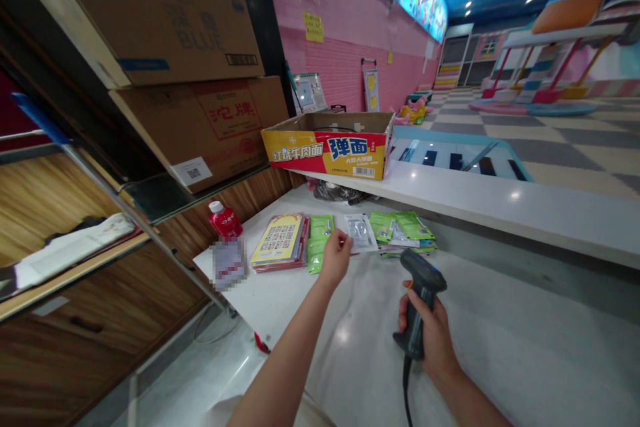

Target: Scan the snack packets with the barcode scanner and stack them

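A small, pale, see-through packet (pixel 361 232) is being pinched at its left edge by the fingertips of the left hand (pixel 336 257). It is lying flat on the white counter (pixel 500 347) among green packets (pixel 403 225). A dark handheld scanner (pixel 419 300) is being gripped upright by the clenched fingers of the right hand (pixel 433 337), with its head being aimed at the packets.

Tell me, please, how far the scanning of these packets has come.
Done: nothing shows which packets are already scanned; a green pile lies on the right and a green packet on the left. In hand: the left hand pinches a clear packet, and the right hand grips the scanner. Left: cannot tell.
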`<state>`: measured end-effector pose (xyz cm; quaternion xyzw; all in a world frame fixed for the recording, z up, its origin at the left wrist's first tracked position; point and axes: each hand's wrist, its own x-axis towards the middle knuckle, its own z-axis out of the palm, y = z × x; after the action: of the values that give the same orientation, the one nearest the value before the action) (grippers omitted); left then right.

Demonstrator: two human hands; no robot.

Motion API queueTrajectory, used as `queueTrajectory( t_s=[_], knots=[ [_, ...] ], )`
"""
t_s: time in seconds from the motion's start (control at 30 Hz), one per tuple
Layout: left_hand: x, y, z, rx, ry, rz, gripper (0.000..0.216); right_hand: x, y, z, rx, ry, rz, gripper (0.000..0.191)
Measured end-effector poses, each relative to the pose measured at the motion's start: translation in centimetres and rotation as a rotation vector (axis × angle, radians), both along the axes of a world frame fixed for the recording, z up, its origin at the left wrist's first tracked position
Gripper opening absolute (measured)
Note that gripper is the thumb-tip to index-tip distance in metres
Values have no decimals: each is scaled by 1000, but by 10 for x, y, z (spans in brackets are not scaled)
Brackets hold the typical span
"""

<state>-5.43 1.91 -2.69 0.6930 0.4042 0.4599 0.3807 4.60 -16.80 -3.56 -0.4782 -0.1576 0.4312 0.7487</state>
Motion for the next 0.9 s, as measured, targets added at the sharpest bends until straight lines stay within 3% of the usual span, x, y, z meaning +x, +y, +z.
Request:
queueTrajectory(
  t_s=[0.13, 0.27, 0.47, 0.6, 0.9],
  knots=[
    [-51, -9, -24, -75, -91, -44, 17, -2, -3, -2, 3, -30, 65, 42],
    [-75, -17, -41, -88, -107, 40, 13, -3, -5, 1, -53, -86, 221, 44],
    [-81, -22, -49, -112, -143, 116, 9, 2, -11, 17, -216, -407, 571, 43],
    [-80, -21, -53, -106, -122, 131, 8, 8, -19, 31, -348, -675, 724, 35],
    [-80, -23, -49, -78, -82, 139, 9, 10, -23, 52, -418, -836, 822, 32]
  ],
)
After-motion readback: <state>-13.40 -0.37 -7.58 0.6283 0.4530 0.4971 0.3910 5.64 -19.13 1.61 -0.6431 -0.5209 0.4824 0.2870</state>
